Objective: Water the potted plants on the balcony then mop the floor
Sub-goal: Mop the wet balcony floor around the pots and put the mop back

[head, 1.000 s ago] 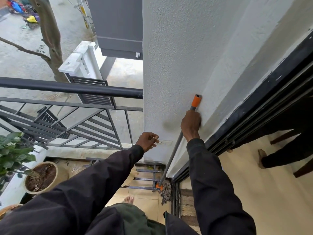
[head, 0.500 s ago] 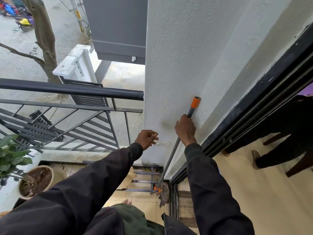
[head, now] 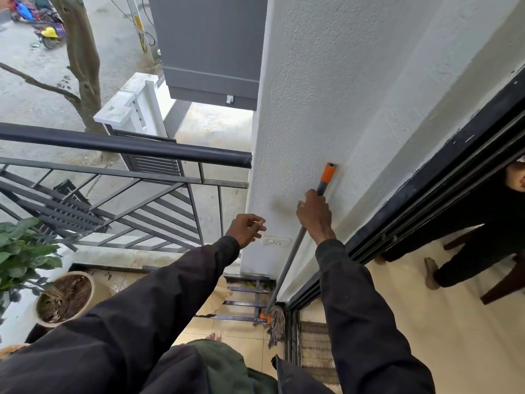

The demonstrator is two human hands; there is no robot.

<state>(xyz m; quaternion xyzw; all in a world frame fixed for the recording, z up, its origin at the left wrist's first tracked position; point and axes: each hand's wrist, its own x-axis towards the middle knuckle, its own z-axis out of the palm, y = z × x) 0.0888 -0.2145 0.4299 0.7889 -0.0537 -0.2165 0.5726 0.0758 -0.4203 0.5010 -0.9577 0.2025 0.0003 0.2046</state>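
1. Far left, the potted plant (head: 25,251) sits by the railing (head: 125,145).
2. Left hand (head: 246,229) hangs in mid-air, fingers loosely curled, holding nothing.
3. Right hand (head: 315,217) is wrapped round the mop (head: 289,257) pole, just under its orange tip.
4. The mop stands steeply in the corner. Tip points up and right against the wall (head: 326,109), stringy head (head: 276,322) down on the floor (head: 235,328).
5. I'd get the left hand lower on the pole before lifting, so the head doesn't swing.
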